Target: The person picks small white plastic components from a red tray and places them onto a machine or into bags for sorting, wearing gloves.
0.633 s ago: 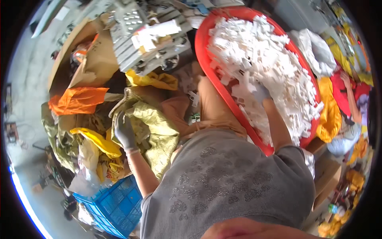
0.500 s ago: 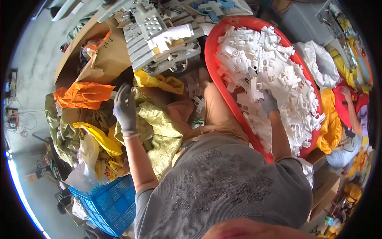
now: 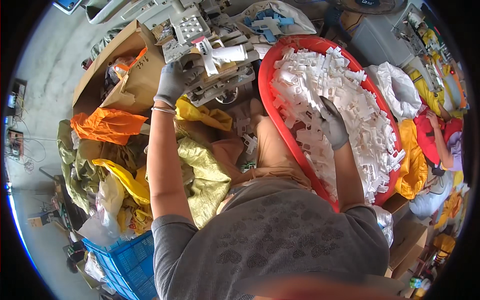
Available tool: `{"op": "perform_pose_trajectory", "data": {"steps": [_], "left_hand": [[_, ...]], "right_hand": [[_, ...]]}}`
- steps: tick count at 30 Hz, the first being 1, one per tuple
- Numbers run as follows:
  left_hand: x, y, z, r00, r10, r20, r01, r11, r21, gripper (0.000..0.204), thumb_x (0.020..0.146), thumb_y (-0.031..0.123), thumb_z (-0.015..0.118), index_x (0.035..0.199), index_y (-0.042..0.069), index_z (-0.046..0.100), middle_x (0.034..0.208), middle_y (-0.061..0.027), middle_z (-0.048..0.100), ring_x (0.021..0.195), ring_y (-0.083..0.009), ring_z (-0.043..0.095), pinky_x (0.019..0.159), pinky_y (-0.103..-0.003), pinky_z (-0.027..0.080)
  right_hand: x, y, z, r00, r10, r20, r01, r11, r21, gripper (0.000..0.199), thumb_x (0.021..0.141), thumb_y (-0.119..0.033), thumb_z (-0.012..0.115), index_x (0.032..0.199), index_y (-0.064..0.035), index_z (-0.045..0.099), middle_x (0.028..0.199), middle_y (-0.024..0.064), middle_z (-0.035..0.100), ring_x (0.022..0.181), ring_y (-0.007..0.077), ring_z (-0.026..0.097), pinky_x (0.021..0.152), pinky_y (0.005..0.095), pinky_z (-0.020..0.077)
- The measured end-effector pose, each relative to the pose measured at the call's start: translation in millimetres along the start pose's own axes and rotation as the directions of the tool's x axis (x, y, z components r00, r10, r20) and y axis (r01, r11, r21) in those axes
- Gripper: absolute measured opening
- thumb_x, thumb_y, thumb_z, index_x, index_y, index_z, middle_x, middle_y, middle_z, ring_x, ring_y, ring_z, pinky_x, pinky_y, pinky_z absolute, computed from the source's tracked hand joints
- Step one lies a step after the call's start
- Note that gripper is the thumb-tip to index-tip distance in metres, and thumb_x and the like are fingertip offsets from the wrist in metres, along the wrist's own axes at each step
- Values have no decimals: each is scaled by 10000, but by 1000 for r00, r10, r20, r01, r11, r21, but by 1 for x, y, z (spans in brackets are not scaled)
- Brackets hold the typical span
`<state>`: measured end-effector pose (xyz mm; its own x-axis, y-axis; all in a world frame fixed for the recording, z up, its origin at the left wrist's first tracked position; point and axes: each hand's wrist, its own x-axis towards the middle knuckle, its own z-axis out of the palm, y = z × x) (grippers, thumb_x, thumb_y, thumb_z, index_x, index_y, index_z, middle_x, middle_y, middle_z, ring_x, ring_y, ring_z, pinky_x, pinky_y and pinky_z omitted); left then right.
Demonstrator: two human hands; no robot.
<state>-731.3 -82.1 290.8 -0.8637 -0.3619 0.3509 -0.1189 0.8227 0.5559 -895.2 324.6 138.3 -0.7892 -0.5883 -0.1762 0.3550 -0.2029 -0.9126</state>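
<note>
Our left hand [image 3: 172, 82] clasps grey parts [image 3: 210, 55] at 11 o'clock | right hand [image 3: 332, 127] holds a dark piece over white clips [image 3: 350, 100] in red tub [image 3: 265, 75], 2 o'clock | yellow bags [image 3: 205, 172] crowd between

Bare grey concrete floor [image 3: 47, 65] in daylight, crowded with clutter.

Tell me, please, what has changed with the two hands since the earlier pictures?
The left hand has risen from the yellow sacks to the stack of grey plastic parts, its gloved fingers now touching one. The right hand stays among the white plastic pieces in the red tub.
</note>
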Motion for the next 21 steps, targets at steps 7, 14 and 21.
{"op": "perform_pose_trajectory", "data": {"steps": [7,14,21], "left_hand": [[-33,16,-10,980,-37,-196,31,999,-30,270,775,81,678,1039,37,643,941,-99,680,846,-166,664,767,-270,504],[-176,-11,1,810,-310,-498,219,947,-234,276,854,142,643,1102,24,620,1030,-72,671,859,-142,641,780,-254,503],[-307,-24,-2,694,-487,-530,588,808,28,273,842,149,639,1099,54,638,1020,-59,676,829,-158,640,752,-272,519]], "right_hand": [[44,-53,77,950,-171,263,133,979,154,403,912,-103,537,1305,-64,459,1088,-3,554,851,89,499,720,213,425],[98,-81,181,776,-245,581,472,837,-278,405,888,-83,580,1284,-112,499,936,36,610,726,84,556,622,200,459],[135,-84,227,765,-30,643,521,614,-592,369,878,-55,583,1243,-107,558,920,27,637,679,51,528,580,221,476]]}}
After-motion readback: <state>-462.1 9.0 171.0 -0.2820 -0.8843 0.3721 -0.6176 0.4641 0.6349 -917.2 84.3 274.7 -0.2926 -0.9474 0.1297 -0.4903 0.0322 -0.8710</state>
